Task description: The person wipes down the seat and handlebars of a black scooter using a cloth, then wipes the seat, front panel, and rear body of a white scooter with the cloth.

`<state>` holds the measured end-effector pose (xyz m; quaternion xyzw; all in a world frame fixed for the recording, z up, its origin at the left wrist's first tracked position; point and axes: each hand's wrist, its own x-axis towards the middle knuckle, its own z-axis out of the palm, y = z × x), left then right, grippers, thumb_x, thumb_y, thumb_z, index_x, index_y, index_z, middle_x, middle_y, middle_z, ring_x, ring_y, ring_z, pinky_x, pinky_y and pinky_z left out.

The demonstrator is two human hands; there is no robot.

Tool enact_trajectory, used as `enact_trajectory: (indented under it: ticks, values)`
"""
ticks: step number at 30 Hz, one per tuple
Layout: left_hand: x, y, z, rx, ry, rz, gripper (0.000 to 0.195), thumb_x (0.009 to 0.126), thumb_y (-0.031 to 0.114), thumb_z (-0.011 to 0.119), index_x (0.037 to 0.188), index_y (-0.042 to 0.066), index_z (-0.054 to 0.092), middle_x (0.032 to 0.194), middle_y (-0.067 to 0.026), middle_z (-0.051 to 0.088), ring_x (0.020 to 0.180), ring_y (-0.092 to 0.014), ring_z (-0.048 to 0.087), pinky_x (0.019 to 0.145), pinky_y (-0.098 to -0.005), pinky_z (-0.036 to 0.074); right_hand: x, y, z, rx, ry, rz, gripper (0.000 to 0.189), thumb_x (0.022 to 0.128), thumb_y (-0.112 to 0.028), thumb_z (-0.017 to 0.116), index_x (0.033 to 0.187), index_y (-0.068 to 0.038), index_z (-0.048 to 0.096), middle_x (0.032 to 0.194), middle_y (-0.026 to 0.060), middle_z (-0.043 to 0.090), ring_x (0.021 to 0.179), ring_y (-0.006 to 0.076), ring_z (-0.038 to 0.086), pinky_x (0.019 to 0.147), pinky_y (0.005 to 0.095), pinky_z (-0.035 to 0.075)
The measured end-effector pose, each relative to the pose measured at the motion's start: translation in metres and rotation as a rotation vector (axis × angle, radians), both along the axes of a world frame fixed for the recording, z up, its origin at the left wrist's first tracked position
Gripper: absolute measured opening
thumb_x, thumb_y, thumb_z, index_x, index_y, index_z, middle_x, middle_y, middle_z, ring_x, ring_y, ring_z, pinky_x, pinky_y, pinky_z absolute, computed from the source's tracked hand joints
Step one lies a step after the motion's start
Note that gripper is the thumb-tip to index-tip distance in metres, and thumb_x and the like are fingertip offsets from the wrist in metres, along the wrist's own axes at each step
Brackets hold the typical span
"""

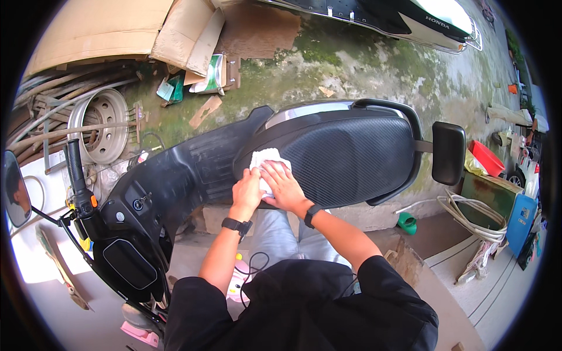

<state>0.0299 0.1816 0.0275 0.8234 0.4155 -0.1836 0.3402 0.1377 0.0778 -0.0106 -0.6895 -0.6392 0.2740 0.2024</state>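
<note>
Before me stands a black electric scooter with a textured seat [351, 153]. A white cloth [266, 157] lies on the seat's front end. My right hand [281, 182] presses flat on the cloth, fingers spread slightly. Close beside it, my left hand [247, 191] grips the cloth's left edge, its fingertips partly hidden in the folds. To the left of the seat are the dusty footboard [215, 166], the key ignition [138, 204] and the handlebar grip [76, 169]. A black padded backrest [448, 153] rises behind the seat.
Cardboard boxes [101, 28], a steel wheel rim [105, 127] and poles lie at the upper left. Another scooter [395, 22] stands beyond the mossy concrete. At right are a coiled hose [474, 219], a red basin [486, 158] and a green slipper [407, 223]. A mirror [17, 188] juts out left.
</note>
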Motion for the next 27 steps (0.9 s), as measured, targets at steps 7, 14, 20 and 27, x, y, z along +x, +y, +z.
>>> enact_trajectory:
  ticks: [7,14,20,27]
  values:
    - [0.028,0.002,-0.006,0.096,-0.102,0.076,0.042,0.068,0.008,0.073,0.104,0.006,0.05,0.1,-0.0136,0.053,0.087,-0.035,0.06,0.073,-0.0425,0.049,0.04,0.016,0.002,0.044,-0.009,-0.027,0.073,0.068,-0.033,0.07,0.13,-0.007,0.041,0.141,0.0107,0.034,0.133,0.0257,0.027,0.107,0.0406,0.024]
    - [0.128,-0.045,-0.012,0.162,-0.253,0.157,0.038,0.07,0.009,0.072,0.103,0.007,0.053,0.098,-0.0126,0.052,0.085,-0.035,0.06,0.072,-0.0419,0.049,0.141,-0.024,0.004,0.117,-0.039,-0.1,0.069,0.066,-0.021,0.072,0.127,-0.01,0.045,0.142,0.0092,0.034,0.133,0.0257,0.029,0.107,0.0411,0.027]
    - [0.208,-0.097,-0.012,0.193,-0.402,0.106,0.039,0.069,0.011,0.073,0.103,0.007,0.056,0.094,-0.0137,0.052,0.082,-0.035,0.059,0.071,-0.0416,0.049,0.22,-0.082,0.01,0.154,-0.064,-0.164,0.065,0.069,-0.024,0.067,0.128,-0.008,0.044,0.14,0.0129,0.036,0.132,0.0299,0.029,0.108,0.0434,0.025]
    - [0.232,-0.179,-0.01,0.074,-0.375,-0.05,0.037,0.069,0.008,0.069,0.102,0.004,0.053,0.096,-0.0147,0.049,0.08,-0.033,0.06,0.067,-0.041,0.05,0.242,-0.174,0.019,0.053,-0.086,-0.161,0.07,0.065,-0.021,0.071,0.127,-0.005,0.043,0.138,0.0134,0.037,0.129,0.0311,0.033,0.105,0.0437,0.027]
